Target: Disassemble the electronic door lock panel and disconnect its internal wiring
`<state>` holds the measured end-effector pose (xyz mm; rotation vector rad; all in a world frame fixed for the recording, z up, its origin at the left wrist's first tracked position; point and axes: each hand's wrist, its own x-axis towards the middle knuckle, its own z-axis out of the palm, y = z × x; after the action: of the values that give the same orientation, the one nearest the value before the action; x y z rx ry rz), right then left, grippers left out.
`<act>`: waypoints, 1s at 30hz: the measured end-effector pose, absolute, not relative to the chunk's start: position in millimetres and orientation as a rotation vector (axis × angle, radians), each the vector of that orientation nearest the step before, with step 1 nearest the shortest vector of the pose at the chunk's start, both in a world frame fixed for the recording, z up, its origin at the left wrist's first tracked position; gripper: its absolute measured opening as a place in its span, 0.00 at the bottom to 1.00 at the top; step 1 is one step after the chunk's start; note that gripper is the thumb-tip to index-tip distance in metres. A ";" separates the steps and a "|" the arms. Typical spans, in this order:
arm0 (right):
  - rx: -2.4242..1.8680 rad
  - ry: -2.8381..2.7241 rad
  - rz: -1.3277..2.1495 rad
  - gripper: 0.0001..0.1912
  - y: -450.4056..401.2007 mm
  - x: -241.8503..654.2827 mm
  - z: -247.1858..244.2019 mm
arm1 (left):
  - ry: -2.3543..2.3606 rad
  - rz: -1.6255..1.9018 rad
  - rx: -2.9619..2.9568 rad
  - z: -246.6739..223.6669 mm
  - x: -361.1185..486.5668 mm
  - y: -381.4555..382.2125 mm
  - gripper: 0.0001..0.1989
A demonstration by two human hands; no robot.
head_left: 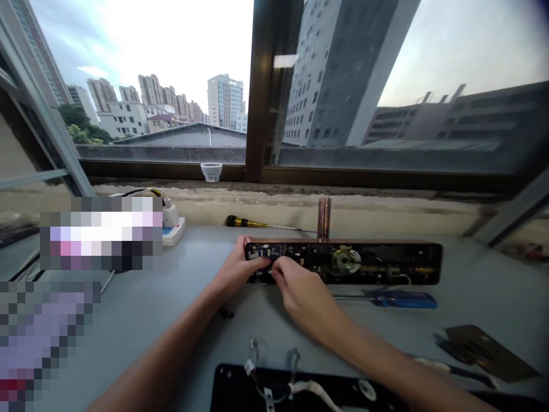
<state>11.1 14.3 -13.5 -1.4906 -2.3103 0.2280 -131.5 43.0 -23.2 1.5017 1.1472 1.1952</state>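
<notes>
A long black housing [313, 268] stands on its edge on the table, its inside facing me, with a small circuit board [274, 252] at its left end and a round metal part [346, 259] near the middle. My left hand [240, 263] is closed around the housing's left end, thumb across the front below the board. Close beside that thumb, my right hand [294, 283] pinches at the housing's lower left; whatever its fingertips hold is hidden. A blue-handled screwdriver [403, 299] lies in front of the housing.
At the bottom lies a black panel [231, 389] with white cables and connectors. A yellow-black screwdriver [249, 222] and a copper-coloured cylinder [325, 218] are behind the housing. A power strip [175, 232] stands left, a dark flat plate [493, 352] right. A clear cup [211, 171] sits on the sill.
</notes>
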 end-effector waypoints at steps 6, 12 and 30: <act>-1.133 -1.792 1.477 0.04 18.8 27.9 -14.9 | 1.160 1.191 1.488 -22.7 -130.8 41.9 0.13; -1.017 -1.485 1.759 0.13 19.5 37.1 -14.9 | 1.155 1.189 1.477 -21.0 -129.9 41.1 0.13; -1.295 -2.329 0.141 0.08 13.9 23.7 -16.8 | 1.152 1.203 1.476 -23.5 -130.5 43.5 0.13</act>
<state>23.7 13.9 -16.8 -1.2952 -2.3292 0.1414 -130.5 43.5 -23.5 1.4764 1.1518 1.2027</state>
